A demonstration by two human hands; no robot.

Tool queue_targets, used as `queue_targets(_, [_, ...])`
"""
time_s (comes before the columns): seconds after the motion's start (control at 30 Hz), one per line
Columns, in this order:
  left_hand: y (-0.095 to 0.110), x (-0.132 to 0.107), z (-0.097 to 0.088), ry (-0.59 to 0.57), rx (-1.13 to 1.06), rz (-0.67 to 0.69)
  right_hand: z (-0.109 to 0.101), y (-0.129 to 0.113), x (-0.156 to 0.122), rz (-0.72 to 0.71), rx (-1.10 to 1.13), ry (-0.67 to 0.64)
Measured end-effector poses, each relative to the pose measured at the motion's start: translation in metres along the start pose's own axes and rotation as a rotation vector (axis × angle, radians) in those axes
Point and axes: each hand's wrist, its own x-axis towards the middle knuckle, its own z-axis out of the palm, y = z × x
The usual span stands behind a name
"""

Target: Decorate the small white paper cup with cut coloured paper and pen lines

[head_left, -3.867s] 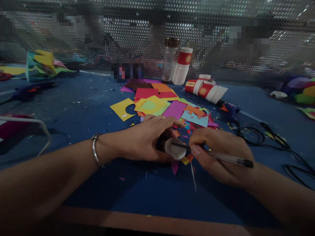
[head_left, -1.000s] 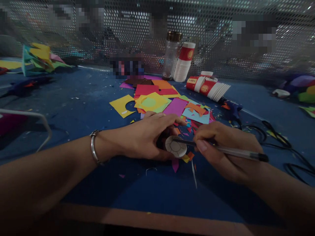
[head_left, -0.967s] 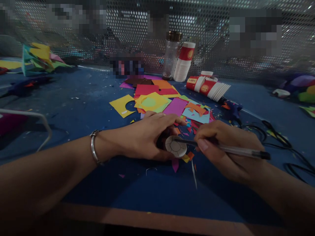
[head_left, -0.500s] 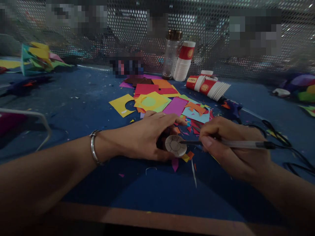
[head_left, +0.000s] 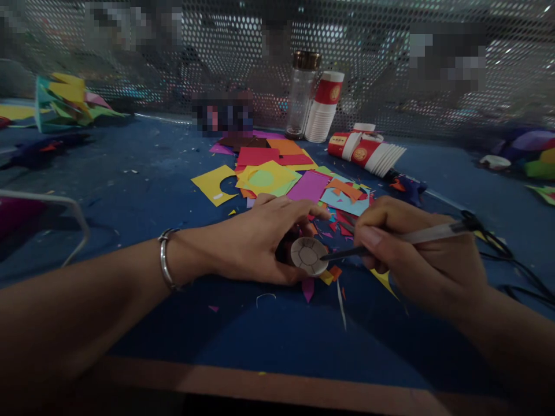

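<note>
My left hand [head_left: 264,240] is curled around a paper cup whose round white base [head_left: 309,256] faces me. Thin dark lines on that base form a ring with spokes running out to the rim. The cup's side is mostly hidden behind my fingers and in shadow. In my right hand [head_left: 403,248] a pen [head_left: 433,233] is pinched, with a dark front part and a translucent barrel. Its tip touches or hovers over the right side of the base; which one, I cannot tell. Small paper scraps [head_left: 327,276] lie around and beneath the cup.
Coloured paper sheets [head_left: 264,179] are heaped beyond my hands. Behind them stand a glass bottle [head_left: 299,98] and stacked paper cups [head_left: 325,107]; more cups [head_left: 366,151] lie sideways. A glue gun [head_left: 407,189] and black cord [head_left: 489,240] are at the right. A perforated metal screen [head_left: 234,63] closes the back.
The pen tip has shifted from the upper middle of the cup's base to its right edge. My right hand has moved slightly right, tilting the pen's rear upward. My left hand stays in place.
</note>
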Motion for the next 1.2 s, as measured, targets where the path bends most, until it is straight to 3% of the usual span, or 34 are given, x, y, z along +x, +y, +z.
queue_targets(0.33, [0.000, 0.000, 0.000, 0.021, 0.009, 0.027, 0.002, 0.002, 0.004, -0.030, 0.024, -0.038])
queue_targets(1.2, [0.002, 0.001, -0.001, 0.013, -0.012, 0.029, 0.007, -0.002, 0.016, 0.048, 0.044, -0.124])
